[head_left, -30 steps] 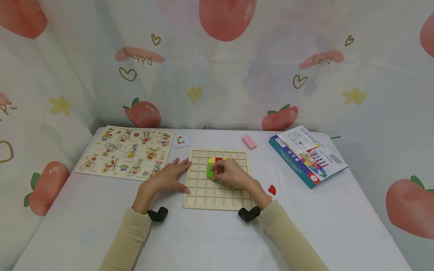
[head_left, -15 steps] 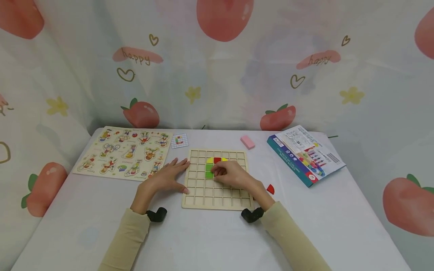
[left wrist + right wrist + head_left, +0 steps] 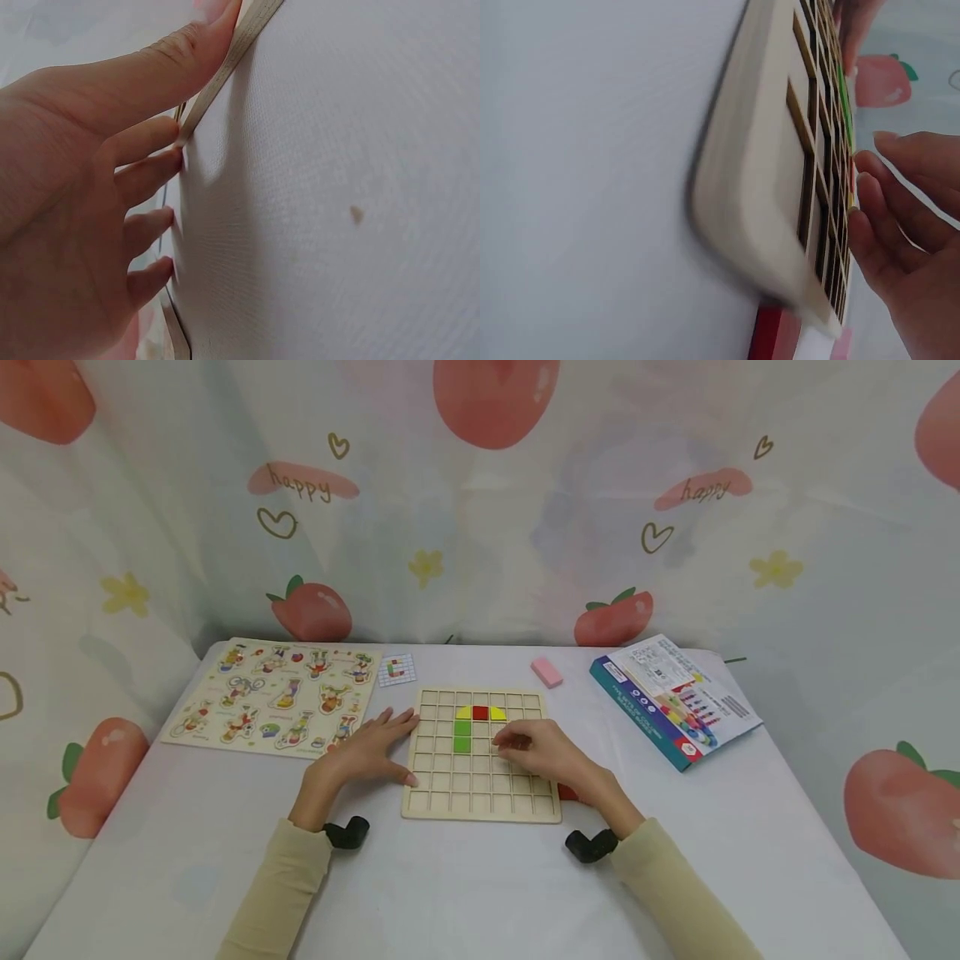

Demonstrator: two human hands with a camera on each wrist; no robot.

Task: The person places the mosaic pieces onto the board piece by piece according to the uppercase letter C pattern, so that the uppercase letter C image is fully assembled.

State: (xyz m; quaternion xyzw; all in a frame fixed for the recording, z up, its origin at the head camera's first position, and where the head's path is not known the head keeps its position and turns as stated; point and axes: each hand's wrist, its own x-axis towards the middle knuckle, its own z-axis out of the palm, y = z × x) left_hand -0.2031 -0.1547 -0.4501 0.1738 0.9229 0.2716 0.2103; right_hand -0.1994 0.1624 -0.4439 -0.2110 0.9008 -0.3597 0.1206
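Note:
A wooden grid board lies on the table in the head view. Its cells hold two green square tiles, a red square tile, and a yellow curved tile on either side of the red one. My left hand rests spread at the board's left edge; the left wrist view shows its thumb along the wood. Over the right half of the grid hovers my right hand, fingers loosely bent. Nothing shows between its thumb and fingertips in the right wrist view.
A red piece peeks out at the board's right edge, partly covered by my right wrist. Around the board lie a picture puzzle board, a small pattern card, a pink block and a flat box.
My right hand has drawn back to the right from the green tiles, leaving both uncovered. The red quarter-round piece beside the board is now hidden behind that arm. My left hand stays put.

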